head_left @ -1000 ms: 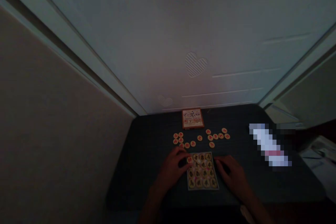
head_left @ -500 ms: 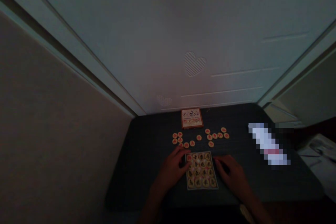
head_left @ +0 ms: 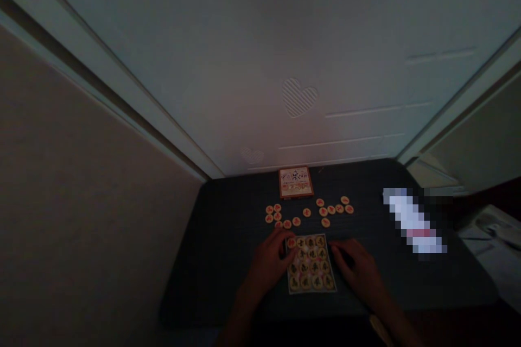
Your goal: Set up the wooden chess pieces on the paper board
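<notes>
Flanking a cream disc grid with both bare hands

Near edge first. The left hand and right hand sit on either side of a pale rectangular card sheet, which lies near the close edge of a dark grey tabletop. Hands are at the grid, and no disc is visibly lifted.

Left fingers are curled at the sheet's far-left corner, against or just beside a round cream disc with a red character. Light is too low to tell whether they grip it. Right fingers lie loose and slightly spread at the sheet's right edge, apparently holding nothing.

Sheet state: round cream discs with black characters fill it in about four rows of four, resembling xiangqi pieces. Squared up, no obvious overlap, though exact characters are too dim to read.

Further out, round cream discs with red characters lie loose in a rough band, with a tight clump on the left and a looser arc on the right. Beyond them, a flat red-bordered printed box sits at the far edge, against a white embossed-heart door. To the right lies a pixelated, unreadable long object.
</notes>
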### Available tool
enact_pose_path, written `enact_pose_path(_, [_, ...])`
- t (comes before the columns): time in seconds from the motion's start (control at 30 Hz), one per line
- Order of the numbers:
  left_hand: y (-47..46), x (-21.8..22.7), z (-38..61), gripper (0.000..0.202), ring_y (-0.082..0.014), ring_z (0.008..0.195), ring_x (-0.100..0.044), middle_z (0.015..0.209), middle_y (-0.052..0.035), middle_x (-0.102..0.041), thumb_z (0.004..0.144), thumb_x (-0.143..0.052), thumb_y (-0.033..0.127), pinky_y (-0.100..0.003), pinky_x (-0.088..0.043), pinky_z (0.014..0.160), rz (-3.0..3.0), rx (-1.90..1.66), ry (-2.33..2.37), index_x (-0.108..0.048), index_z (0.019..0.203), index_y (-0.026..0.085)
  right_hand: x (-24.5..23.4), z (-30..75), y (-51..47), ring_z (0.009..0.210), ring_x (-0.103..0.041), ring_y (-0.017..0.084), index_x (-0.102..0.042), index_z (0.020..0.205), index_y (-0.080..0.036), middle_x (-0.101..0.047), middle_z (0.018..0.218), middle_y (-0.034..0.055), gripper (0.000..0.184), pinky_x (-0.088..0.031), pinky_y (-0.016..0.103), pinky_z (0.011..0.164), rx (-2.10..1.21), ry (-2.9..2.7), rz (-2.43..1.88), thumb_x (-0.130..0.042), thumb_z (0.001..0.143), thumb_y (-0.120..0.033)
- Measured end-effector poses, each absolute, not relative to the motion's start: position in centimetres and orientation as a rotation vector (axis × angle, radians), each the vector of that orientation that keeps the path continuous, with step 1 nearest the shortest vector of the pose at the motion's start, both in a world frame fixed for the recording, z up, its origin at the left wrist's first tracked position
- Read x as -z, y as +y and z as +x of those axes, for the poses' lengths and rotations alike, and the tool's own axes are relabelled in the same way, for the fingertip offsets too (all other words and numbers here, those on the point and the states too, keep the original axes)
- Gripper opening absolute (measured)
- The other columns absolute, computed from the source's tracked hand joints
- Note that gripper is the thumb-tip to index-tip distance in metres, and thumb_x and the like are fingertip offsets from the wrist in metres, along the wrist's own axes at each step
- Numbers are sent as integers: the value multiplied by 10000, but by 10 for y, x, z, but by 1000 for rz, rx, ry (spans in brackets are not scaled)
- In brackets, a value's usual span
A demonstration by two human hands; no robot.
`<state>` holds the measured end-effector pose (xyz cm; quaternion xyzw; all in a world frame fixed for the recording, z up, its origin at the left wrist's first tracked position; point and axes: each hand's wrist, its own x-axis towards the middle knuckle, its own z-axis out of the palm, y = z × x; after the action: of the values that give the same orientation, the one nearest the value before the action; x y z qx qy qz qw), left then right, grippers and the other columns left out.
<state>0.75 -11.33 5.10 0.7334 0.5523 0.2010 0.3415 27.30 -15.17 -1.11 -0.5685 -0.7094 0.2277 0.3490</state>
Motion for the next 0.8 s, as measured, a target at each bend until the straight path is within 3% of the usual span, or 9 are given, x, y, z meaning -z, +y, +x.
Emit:
enact_pose_path(0.17, [-114, -50, 8, 171, -168, 835, -638, 1080, -15, -684, 917, -603, 250, -308, -509, 872, 1903, -558, 1425, -672, 1072, 265, 12, 273, -152, 892, -715, 239, -731, 1067, -271, -771, 971, 58, 255, -575, 398, 830, -585, -1844, -1480, -506, 1005, -372])
enact_pose_path(0.37, [-112, -49, 7, 177, -201, 986, -639, 1127, -34, -667, 895, -639, 268, -317, -508, 911, 1882, -570, 1380, -675, 1067, 258, 9, 272, -152, 888, -714, 235, -739, 1011, -267, -771, 961, 59, 246, -580, 385, 810, -590, -1827, -1490, -513, 1002, -365])
enact_pose_path(0.8, [-112, -49, 7, 150, -182, 909, -633, 1087, -27, -659, 919, -609, 265, -307, -503, 874, 1870, -562, 1382, -668, 1056, 251, 11, 273, -153, 922, -715, 242, -725, 1058, -271, -775, 1003, 49, 233, -556, 421, 880, -615, -1849, -1490, -512, 1005, -350])
